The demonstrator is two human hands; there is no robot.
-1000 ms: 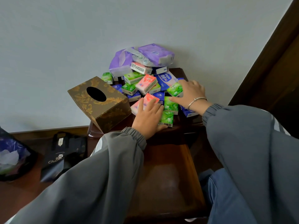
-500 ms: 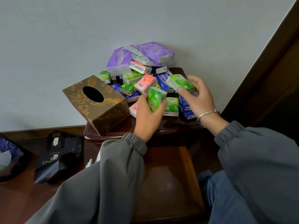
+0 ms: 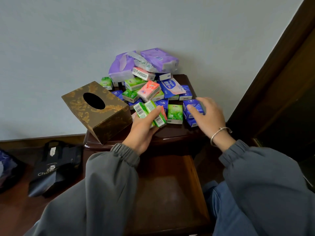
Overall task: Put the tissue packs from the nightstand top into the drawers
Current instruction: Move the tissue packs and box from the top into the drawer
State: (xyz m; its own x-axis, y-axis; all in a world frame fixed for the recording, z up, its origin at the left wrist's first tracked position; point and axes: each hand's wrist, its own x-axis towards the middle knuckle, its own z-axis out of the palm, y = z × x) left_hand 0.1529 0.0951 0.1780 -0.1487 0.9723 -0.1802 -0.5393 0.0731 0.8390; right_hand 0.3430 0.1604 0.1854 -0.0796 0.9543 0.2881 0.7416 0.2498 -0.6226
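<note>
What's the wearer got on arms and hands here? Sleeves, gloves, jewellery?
Both arms wear grey long sleeves, left sleeve and right sleeve, ending in gathered elastic cuffs. No gloves: left hand and right hand are bare. A thin silver bangle circles the right wrist.

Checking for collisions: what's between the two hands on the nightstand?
One upright green tissue pack, between the left hand gripping barcoded packs and the right hand; head view.
</note>
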